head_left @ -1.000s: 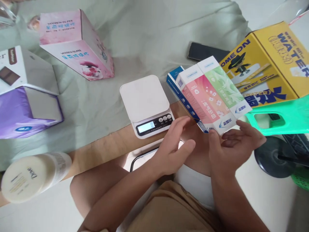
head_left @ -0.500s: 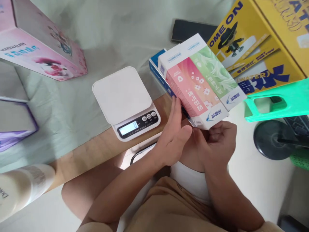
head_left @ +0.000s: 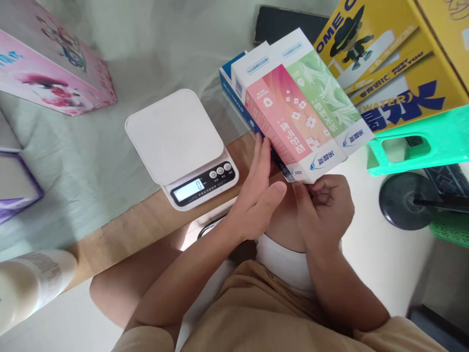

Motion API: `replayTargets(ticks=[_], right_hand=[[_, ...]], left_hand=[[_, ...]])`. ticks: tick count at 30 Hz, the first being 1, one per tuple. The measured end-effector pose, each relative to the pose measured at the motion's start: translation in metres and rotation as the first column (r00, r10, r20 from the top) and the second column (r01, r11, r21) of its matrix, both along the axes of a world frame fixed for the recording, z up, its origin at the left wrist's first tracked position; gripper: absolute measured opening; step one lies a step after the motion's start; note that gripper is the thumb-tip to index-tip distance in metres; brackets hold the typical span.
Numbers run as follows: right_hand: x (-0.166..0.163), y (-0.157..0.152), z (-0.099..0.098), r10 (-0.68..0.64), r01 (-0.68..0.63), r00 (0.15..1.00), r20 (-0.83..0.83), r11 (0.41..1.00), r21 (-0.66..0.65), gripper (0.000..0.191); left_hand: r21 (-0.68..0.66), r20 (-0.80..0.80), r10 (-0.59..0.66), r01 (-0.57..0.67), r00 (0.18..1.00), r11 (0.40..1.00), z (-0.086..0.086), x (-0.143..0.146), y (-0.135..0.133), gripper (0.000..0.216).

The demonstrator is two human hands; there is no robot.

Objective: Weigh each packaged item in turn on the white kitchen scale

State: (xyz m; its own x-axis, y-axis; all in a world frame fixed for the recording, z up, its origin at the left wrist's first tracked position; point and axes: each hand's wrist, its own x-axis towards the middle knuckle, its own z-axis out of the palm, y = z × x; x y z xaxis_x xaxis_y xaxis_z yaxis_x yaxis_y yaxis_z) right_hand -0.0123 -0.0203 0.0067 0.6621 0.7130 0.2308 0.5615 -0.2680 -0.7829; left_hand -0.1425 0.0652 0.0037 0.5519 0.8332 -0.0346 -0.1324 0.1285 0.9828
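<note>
Pink-and-white (head_left: 282,112) and green-and-white (head_left: 324,90) toothpaste boxes lie side by side, with a blue box (head_left: 234,98) partly hidden beneath them at the left. My left hand (head_left: 256,195) rests its straight fingers along the left side of these boxes, thumb apart. At the near end of the pink toothpaste box, my right hand (head_left: 324,210) is closed in a pinch at the lower edge. Its fingertips are partly hidden. Left of my hands stands a white kitchen scale (head_left: 176,137) with a bare platform; its lit display reads 0.
A black phone-like slab (head_left: 286,24) lies behind the boxes. To the right are a yellow carton (head_left: 388,73) and a green plastic stool (head_left: 421,146). A pink carton (head_left: 62,68) and a cream bottle (head_left: 36,283) stand left. The wooden table edge (head_left: 120,234) runs below the scale.
The view has shifted a little, so the scale and boxes appear higher and further left. Both hands keep nearly the same places at the boxes.
</note>
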Motion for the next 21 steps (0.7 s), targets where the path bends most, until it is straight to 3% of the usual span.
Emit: replayTargets(ticks=[5,9,12,16,21], right_hand=[[-0.004,0.01,0.01,0.088,-0.105,0.984,0.153,0.989,0.108,0.028],[-0.009,0.012,0.007,0.059,-0.075,0.988,0.145,0.991,0.112,0.025],[-0.014,0.009,-0.001,0.016,-0.028,0.998,0.066,0.982,0.189,0.018],[-0.017,0.006,-0.013,0.073,-0.068,0.997,-0.007,0.951,0.303,0.053],[-0.011,0.003,-0.023,0.161,-0.187,0.981,0.105,0.927,0.325,0.066]], left_hand=[[0.042,-0.009,-0.048,0.049,0.999,0.998,0.004,0.0,-0.001,0.092],[0.099,-0.026,-0.068,0.071,0.997,0.993,-0.002,0.0,-0.002,0.092],[0.208,-0.057,-0.058,0.069,0.997,0.976,-0.011,-0.001,-0.003,0.097],[0.318,-0.073,-0.111,0.129,0.991,0.939,-0.015,-0.003,-0.004,0.098],[0.322,-0.091,-0.149,0.171,0.985,0.931,-0.002,-0.003,-0.005,0.097]])
